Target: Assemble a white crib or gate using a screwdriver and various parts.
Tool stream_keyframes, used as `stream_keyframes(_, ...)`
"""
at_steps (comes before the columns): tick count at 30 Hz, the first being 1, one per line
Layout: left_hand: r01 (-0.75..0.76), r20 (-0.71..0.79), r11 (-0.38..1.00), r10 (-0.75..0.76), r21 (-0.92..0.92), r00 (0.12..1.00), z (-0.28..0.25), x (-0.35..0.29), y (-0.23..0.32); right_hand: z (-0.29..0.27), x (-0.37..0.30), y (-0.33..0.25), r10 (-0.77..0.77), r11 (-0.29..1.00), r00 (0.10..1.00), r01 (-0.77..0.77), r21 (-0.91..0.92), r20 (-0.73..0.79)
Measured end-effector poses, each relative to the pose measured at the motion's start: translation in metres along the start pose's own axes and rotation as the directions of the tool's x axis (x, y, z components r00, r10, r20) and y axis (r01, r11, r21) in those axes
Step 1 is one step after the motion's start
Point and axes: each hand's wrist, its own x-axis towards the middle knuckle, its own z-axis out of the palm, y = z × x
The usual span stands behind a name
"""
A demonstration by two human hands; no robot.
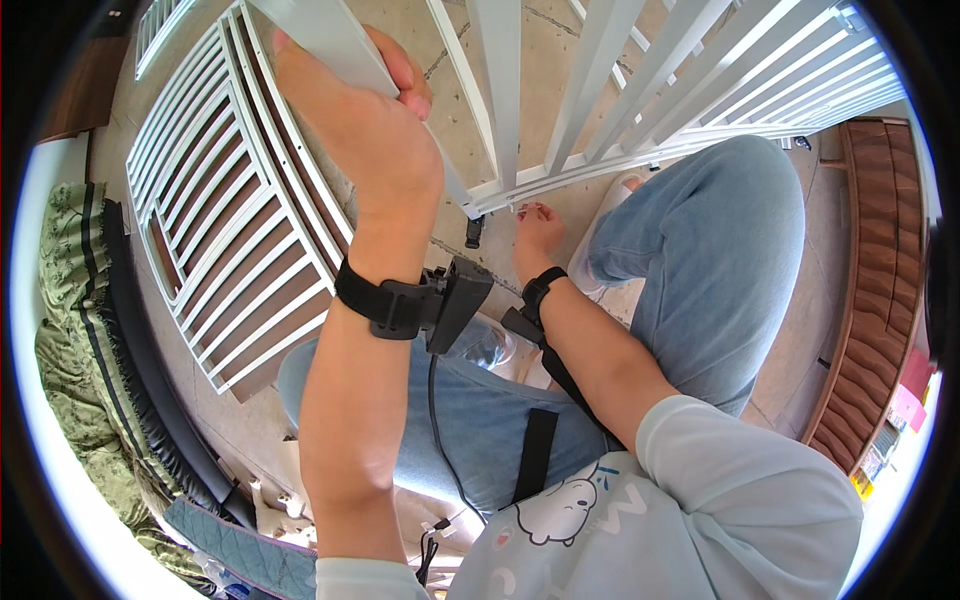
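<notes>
A white slatted frame point(508, 105), like a crib side, stands upright in front of me and reaches away to the far right. My left hand point(365, 140) is wrapped round its wide white corner post point(335, 45), high up. Low down, my right hand point(538, 235) is at the underside of the bottom rail point(575, 172), close to the corner. Its fingers are pinched together, and what is between them is too small to make out. Just left of them, a small black fitting point(473, 232), perhaps a caster, is below the corner.
Leaning at the left are white slatted panels point(250, 190). A green patterned cushion point(75, 300) lies at the far left, a brown wavy-fronted piece of furniture point(870, 300) at the right. My bent knee point(745, 200) is beside the frame. A cable point(435, 410) hangs from my left wrist strap.
</notes>
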Motion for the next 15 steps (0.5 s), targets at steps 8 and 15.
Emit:
stream_keyframes(8,-0.052,0.001,0.998,0.052,-0.018,0.999,-0.006,0.003,-0.014,-0.003,-0.008,-0.004,-0.067,0.996,0.997,0.064,0.069,0.033)
stream_keyframes(15,-0.007,-0.031,0.999,0.005,-0.049,1.0,-0.005,0.004,-0.008,-0.004,-0.043,-0.015,-0.391,0.847,0.878,0.461,-0.266,0.276)
